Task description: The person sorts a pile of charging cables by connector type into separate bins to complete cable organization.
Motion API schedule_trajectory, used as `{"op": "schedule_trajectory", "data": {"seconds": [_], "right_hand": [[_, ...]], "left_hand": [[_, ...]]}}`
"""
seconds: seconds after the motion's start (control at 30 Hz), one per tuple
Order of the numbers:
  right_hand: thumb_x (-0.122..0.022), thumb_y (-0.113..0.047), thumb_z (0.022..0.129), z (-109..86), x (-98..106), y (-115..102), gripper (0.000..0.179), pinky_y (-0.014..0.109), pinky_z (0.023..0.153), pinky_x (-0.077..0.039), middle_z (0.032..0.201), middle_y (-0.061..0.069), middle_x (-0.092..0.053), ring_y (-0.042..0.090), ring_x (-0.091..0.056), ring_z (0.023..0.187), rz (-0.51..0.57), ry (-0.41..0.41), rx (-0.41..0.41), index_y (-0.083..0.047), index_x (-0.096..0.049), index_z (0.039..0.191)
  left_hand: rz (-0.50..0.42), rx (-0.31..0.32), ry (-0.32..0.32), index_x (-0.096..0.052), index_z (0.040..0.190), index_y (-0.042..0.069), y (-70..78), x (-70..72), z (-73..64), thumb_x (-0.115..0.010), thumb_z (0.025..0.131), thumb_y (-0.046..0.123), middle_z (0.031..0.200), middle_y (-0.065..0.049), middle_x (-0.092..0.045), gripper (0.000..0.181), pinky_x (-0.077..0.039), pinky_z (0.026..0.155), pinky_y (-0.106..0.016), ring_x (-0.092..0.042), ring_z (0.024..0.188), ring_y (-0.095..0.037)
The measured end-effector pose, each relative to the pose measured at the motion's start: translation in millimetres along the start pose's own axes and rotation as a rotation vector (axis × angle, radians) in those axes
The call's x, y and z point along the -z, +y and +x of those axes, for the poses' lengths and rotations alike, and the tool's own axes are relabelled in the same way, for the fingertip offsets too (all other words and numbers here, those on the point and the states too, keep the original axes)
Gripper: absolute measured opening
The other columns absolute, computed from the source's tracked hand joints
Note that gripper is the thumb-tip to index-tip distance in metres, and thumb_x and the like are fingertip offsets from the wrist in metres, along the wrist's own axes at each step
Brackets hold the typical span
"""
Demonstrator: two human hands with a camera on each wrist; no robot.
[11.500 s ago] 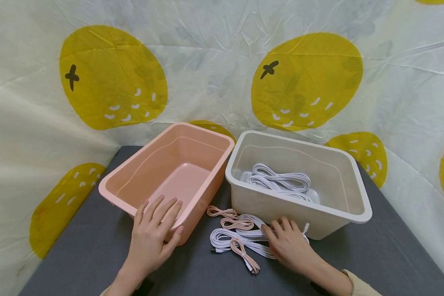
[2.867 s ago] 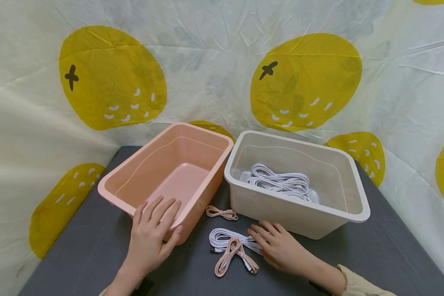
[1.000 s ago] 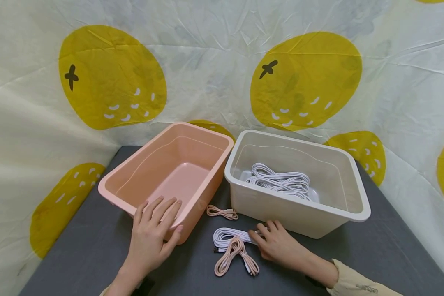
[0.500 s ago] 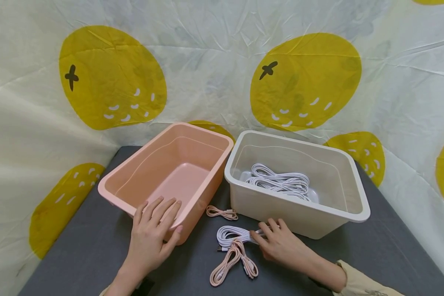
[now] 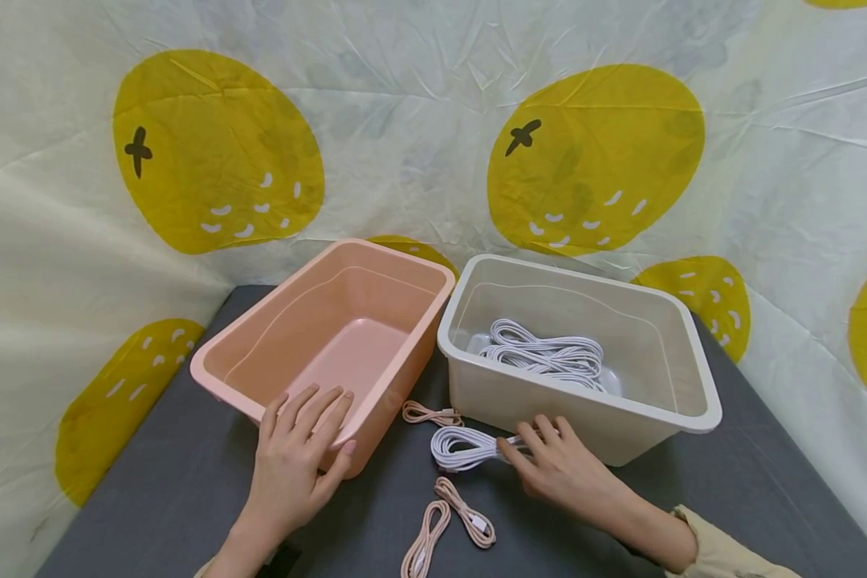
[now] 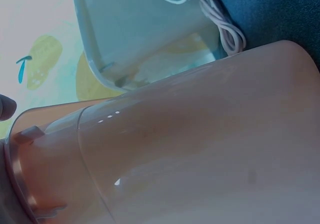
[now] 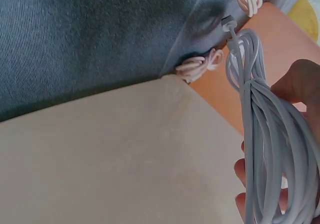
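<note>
My right hand (image 5: 559, 470) holds a coiled white cable (image 5: 466, 448) in front of the grey-beige bin. Thumb and fingers wrap the white bundle, and a dark-tipped plug shows at its end in the right wrist view. My left hand (image 5: 299, 453) rests over the near rim of the pink bin (image 5: 393, 377), its fingers extended inside. A bundled pink cable (image 5: 426, 413) lies between the bins. Nearer me on the cloth are two pink coils, one bundled cable (image 5: 470, 514) and another cable (image 5: 425, 542) partly cut off by the frame edge.
The grey-beige bin (image 5: 585, 417) holds several coiled white cables (image 5: 545, 353). No items show inside the pink bin. A dark cloth (image 5: 152, 498) covers the table, and a patterned white curtain (image 5: 405, 160) hangs close behind the bins.
My right hand has drawn the white cable rightward and up, out from the overlapping pink coils, which slid toward me and spread apart. Earlier, another white coil joined those in the grey-beige bin.
</note>
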State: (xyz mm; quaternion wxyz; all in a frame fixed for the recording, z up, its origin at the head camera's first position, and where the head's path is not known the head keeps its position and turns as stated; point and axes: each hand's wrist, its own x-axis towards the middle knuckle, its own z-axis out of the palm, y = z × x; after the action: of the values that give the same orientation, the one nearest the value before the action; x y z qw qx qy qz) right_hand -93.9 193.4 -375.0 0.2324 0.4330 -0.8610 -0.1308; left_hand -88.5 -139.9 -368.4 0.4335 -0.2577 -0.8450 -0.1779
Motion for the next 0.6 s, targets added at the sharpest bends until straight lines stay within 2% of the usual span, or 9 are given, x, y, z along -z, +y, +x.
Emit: {"op": "schedule_trajectory", "data": {"seconds": [0.03, 0.1, 0.2, 0.27, 0.33, 0.43, 0.6], "right_hand": [[-0.025, -0.028, 0.092, -0.1, 1, 1, 0.039, 0.040, 0.069, -0.042, 0.090, 0.009, -0.055, 0.027, -0.051, 0.082, -0.002, -0.001, -0.001, -0.018, -0.059, 0.109], [-0.048, -0.029, 0.085, -0.2, 4, 2, 0.029, 0.041, 0.069, -0.042, 0.091, 0.010, -0.055, 0.027, -0.051, 0.082, -0.006, -0.008, -0.002, -0.018, -0.059, 0.109], [-0.073, -0.032, 0.064, -0.5, 9, 4, 0.051, 0.041, 0.070, -0.043, 0.092, 0.011, -0.055, 0.028, -0.051, 0.082, -0.004, -0.014, -0.008, -0.017, -0.058, 0.110], [-0.061, -0.031, 0.077, -0.4, 12, 5, 0.037, 0.041, 0.069, -0.043, 0.092, 0.011, -0.054, 0.028, -0.050, 0.081, -0.008, 0.008, -0.012, -0.017, -0.057, 0.110], [-0.042, -0.030, 0.088, -0.2, 14, 7, 0.030, 0.041, 0.068, -0.042, 0.091, 0.011, -0.053, 0.028, -0.049, 0.080, -0.001, 0.040, -0.020, -0.016, -0.057, 0.110], [-0.011, -0.027, 0.091, 0.9, 18, 10, 0.052, 0.041, 0.066, -0.040, 0.089, 0.011, -0.053, 0.028, -0.048, 0.078, 0.006, 0.101, -0.028, -0.015, -0.058, 0.109], [-0.013, -0.024, 0.092, 2.6, 28, 15, 0.049, 0.042, 0.067, -0.042, 0.089, 0.011, -0.054, 0.029, -0.049, 0.078, -0.008, 0.159, -0.023, -0.015, -0.059, 0.108]], "left_hand": [[-0.001, 0.000, 0.000, -0.063, 0.112, 0.009, 0.0, 0.0, -0.1, -0.035, 0.092, 0.042, 0.111, -0.009, -0.061, 0.048, -0.028, 0.090, -0.053, -0.050, 0.106, -0.033], [-0.002, 0.000, 0.001, -0.063, 0.112, 0.009, 0.2, 0.0, -0.2, -0.035, 0.092, 0.042, 0.111, -0.009, -0.061, 0.048, -0.028, 0.090, -0.053, -0.050, 0.106, -0.033], [-0.002, 0.000, 0.004, -0.063, 0.111, 0.009, 0.3, 0.0, -0.1, -0.035, 0.092, 0.042, 0.111, -0.009, -0.061, 0.048, -0.028, 0.090, -0.053, -0.050, 0.106, -0.033], [-0.002, -0.001, 0.006, -0.063, 0.111, 0.009, 0.3, 0.0, 0.0, -0.035, 0.091, 0.042, 0.111, -0.009, -0.061, 0.047, -0.028, 0.090, -0.053, -0.050, 0.106, -0.033], [-0.002, -0.001, 0.007, -0.063, 0.111, 0.008, 0.2, 0.0, 0.1, -0.035, 0.091, 0.042, 0.111, -0.009, -0.061, 0.047, -0.028, 0.090, -0.053, -0.050, 0.106, -0.033], [-0.004, -0.004, 0.007, -0.063, 0.111, 0.008, 0.2, -0.1, 0.3, -0.035, 0.091, 0.042, 0.111, -0.010, -0.061, 0.047, -0.028, 0.090, -0.053, -0.050, 0.106, -0.033], [-0.005, -0.006, 0.006, -0.063, 0.111, 0.009, 0.2, -0.4, 0.2, -0.035, 0.091, 0.042, 0.111, -0.010, -0.061, 0.047, -0.028, 0.090, -0.053, -0.050, 0.106, -0.033]]}}
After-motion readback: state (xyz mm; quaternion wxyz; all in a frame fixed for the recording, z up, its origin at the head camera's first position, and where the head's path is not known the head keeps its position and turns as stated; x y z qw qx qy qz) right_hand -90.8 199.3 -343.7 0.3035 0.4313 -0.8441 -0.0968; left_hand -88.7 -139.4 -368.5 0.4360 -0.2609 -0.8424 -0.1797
